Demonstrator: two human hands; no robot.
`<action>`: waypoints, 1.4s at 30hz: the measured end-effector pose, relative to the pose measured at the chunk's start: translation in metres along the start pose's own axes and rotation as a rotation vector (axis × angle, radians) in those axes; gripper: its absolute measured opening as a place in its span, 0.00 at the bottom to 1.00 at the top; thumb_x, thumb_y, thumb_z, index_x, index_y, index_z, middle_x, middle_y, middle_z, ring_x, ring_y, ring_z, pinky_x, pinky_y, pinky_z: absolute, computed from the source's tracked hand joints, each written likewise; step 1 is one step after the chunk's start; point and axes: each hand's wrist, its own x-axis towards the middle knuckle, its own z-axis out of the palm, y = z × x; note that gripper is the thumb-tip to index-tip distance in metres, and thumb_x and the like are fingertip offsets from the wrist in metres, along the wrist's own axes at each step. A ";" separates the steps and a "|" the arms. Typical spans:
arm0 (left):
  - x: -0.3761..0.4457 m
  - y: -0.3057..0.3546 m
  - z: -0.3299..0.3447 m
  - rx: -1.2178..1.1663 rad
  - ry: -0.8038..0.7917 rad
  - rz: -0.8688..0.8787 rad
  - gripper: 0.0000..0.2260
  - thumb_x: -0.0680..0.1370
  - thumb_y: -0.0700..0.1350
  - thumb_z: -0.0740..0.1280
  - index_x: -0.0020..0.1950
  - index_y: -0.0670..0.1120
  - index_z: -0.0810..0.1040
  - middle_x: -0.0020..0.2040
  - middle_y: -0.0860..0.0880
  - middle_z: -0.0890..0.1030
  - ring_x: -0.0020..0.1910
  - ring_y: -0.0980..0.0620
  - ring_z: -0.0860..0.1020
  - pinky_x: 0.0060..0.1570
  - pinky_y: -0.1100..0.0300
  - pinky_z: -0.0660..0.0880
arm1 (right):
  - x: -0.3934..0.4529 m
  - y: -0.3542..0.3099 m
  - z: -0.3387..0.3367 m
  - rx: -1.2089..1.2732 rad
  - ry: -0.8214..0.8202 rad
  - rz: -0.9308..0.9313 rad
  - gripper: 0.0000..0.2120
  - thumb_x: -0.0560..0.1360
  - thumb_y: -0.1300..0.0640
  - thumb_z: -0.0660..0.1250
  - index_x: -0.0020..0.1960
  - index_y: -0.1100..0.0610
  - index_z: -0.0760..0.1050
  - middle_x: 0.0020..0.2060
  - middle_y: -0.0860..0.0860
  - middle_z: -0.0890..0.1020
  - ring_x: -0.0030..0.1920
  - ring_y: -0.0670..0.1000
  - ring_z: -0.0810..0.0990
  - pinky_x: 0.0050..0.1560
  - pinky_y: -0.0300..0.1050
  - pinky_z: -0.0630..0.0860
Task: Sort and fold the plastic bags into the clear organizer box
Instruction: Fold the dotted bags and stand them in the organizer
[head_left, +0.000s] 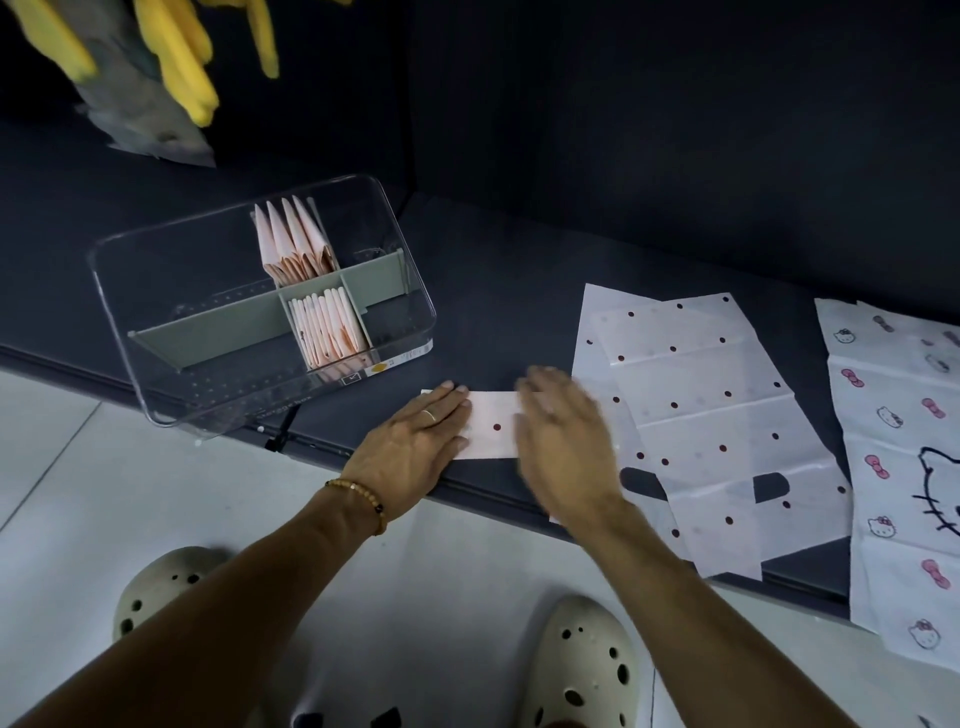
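Note:
A white dotted bag folded into a narrow strip lies on the dark surface near its front edge. My left hand presses flat on the strip's left end, fingers straight. My right hand lies flat over the strip's right part and is blurred. The clear organizer box stands to the left, with grey dividers. Folded pink-white bags stand in its back compartment and middle compartment.
Flat white bags with dark red dots are spread to the right of my hands. A cat-and-bow print bag lies at the far right, overhanging the edge. Yellow gloves hang at the top left. Light floor and my clogs are below.

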 end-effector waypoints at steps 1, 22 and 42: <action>-0.001 0.002 -0.001 0.001 0.017 0.007 0.24 0.82 0.51 0.54 0.77 0.47 0.54 0.77 0.50 0.56 0.76 0.54 0.51 0.72 0.65 0.42 | 0.001 -0.014 0.007 0.044 -0.102 -0.085 0.23 0.73 0.63 0.66 0.68 0.66 0.71 0.68 0.61 0.72 0.69 0.61 0.70 0.69 0.54 0.68; -0.015 0.015 -0.005 0.115 0.016 -0.110 0.23 0.82 0.53 0.52 0.76 0.47 0.60 0.76 0.49 0.60 0.75 0.51 0.58 0.74 0.57 0.51 | -0.033 0.048 -0.019 -0.103 -0.190 0.051 0.20 0.74 0.61 0.69 0.65 0.62 0.75 0.65 0.60 0.74 0.66 0.61 0.72 0.66 0.52 0.70; -0.029 0.039 -0.028 -0.236 0.142 -0.151 0.12 0.78 0.53 0.63 0.56 0.48 0.79 0.50 0.49 0.82 0.48 0.49 0.76 0.49 0.56 0.75 | -0.027 -0.024 -0.010 0.303 -0.142 0.037 0.08 0.77 0.61 0.63 0.50 0.58 0.81 0.46 0.52 0.82 0.47 0.55 0.78 0.45 0.46 0.74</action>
